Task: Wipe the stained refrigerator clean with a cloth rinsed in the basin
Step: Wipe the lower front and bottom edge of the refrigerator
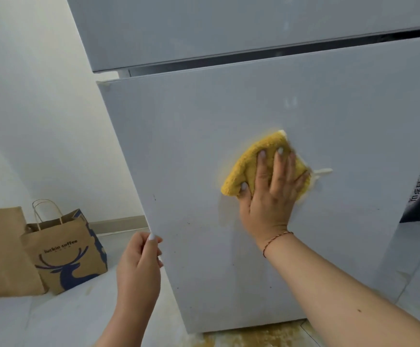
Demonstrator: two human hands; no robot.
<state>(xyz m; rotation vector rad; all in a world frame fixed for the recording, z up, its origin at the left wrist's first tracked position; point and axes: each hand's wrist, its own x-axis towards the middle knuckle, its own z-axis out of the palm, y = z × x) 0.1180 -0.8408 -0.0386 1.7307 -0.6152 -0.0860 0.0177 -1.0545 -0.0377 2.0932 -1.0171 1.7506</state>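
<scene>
two paper bags (66, 249) stand on the floor at far left; the left hand (139, 261) pinches the near left edge of the refrigerator (204, 136) door, likely steadying it; right of it, the right hand (269, 194), fingers spread flat, presses a yellow cloth (244, 169) against the door; the cloth looks soft and light, best held under a flat palm

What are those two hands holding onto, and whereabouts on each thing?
The right hand presses a yellow cloth flat against the lower fridge door, fingers spread over its middle. The left hand grips that door's left edge.
</scene>
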